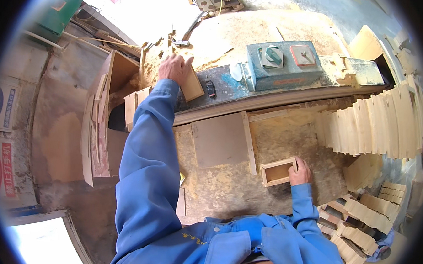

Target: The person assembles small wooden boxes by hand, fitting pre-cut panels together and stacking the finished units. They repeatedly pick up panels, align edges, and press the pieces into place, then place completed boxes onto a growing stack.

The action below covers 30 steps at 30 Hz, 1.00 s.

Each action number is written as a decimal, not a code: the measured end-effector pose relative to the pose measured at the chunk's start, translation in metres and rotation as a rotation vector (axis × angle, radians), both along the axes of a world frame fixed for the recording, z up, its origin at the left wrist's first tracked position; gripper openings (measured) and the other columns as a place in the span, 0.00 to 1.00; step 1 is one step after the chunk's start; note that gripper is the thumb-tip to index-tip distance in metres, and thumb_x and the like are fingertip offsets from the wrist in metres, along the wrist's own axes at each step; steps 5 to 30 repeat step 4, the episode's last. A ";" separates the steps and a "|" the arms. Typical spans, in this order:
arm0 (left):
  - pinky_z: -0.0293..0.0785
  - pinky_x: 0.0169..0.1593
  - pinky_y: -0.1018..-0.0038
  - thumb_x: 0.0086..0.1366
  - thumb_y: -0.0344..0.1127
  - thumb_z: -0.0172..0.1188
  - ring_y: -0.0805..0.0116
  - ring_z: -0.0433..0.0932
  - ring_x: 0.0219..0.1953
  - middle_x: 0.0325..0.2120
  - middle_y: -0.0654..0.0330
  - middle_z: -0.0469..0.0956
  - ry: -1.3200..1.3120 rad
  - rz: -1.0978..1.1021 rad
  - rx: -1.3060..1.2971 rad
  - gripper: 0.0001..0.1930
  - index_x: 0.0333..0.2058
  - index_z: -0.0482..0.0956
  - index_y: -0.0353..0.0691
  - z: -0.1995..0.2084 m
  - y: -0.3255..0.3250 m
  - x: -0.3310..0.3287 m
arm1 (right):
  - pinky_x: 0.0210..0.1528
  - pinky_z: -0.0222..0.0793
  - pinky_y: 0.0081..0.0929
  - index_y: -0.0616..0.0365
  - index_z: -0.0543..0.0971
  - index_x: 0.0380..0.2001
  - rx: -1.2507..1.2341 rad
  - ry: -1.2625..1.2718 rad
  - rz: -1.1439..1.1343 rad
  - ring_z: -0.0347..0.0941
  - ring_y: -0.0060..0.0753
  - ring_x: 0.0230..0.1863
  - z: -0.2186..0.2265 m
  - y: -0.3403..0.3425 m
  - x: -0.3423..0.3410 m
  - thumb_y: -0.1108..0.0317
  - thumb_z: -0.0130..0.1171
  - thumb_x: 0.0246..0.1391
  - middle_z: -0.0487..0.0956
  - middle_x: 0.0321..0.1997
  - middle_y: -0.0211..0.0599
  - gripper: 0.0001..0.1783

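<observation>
My right hand (pixel 300 172) grips one short end of a small open-topped wooden box (pixel 276 179) with low walls and a brown bottom, held low in front of my body. My left arm stretches far forward, bringing my left hand (pixel 173 68) over the dusty machine top. Its fingers are apart. Right beside that hand is a small wooden panel (pixel 193 86); whether the palm touches it I cannot tell. A small dark object (pixel 210 89) lies on the machine top to the panel's right.
A blue-green switch box (pixel 284 76) sits on the machine. At right stands a long row of wooden pieces (pixel 377 124), with more stacks (pixel 367 212) below. A wooden bin (pixel 116 79) with offcuts stands left. A grey-brown sheet (pixel 220 140) lies on the bench (pixel 227 192).
</observation>
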<state>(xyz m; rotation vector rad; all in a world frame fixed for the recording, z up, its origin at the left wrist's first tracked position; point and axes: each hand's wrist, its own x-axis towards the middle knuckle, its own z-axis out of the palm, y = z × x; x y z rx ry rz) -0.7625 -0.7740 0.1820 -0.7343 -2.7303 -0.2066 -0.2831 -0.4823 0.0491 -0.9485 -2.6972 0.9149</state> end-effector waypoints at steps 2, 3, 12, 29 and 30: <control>0.72 0.52 0.56 0.72 0.63 0.53 0.52 0.80 0.46 0.36 0.49 0.82 -0.100 0.125 0.073 0.27 0.32 0.80 0.41 0.018 -0.007 0.002 | 0.52 0.74 0.48 0.50 0.79 0.54 -0.010 -0.023 -0.003 0.77 0.57 0.52 -0.006 0.003 0.003 0.68 0.60 0.49 0.80 0.51 0.47 0.25; 0.72 0.52 0.56 0.72 0.64 0.52 0.52 0.81 0.46 0.37 0.48 0.82 -0.160 0.193 0.100 0.28 0.33 0.80 0.42 0.030 -0.010 0.001 | 0.53 0.74 0.47 0.51 0.79 0.54 -0.007 -0.017 0.001 0.77 0.57 0.52 -0.011 0.004 0.005 0.68 0.60 0.49 0.80 0.52 0.47 0.26; 0.72 0.52 0.56 0.72 0.64 0.52 0.52 0.81 0.46 0.37 0.48 0.82 -0.163 0.197 0.102 0.28 0.33 0.80 0.42 0.036 -0.010 0.009 | 0.58 0.73 0.45 0.53 0.79 0.57 -0.099 -0.060 -0.008 0.77 0.55 0.54 -0.016 0.007 0.006 0.69 0.59 0.49 0.80 0.56 0.51 0.28; 0.72 0.52 0.56 0.72 0.64 0.52 0.52 0.81 0.46 0.37 0.48 0.82 -0.163 0.197 0.102 0.28 0.33 0.80 0.42 0.036 -0.010 0.009 | 0.58 0.73 0.45 0.53 0.79 0.57 -0.099 -0.060 -0.008 0.77 0.55 0.54 -0.016 0.007 0.006 0.69 0.59 0.49 0.80 0.56 0.51 0.28; 0.72 0.52 0.56 0.72 0.64 0.52 0.52 0.81 0.46 0.37 0.48 0.82 -0.163 0.197 0.102 0.28 0.33 0.80 0.42 0.036 -0.010 0.009 | 0.58 0.73 0.45 0.53 0.79 0.57 -0.099 -0.060 -0.008 0.77 0.55 0.54 -0.016 0.007 0.006 0.69 0.59 0.49 0.80 0.56 0.51 0.28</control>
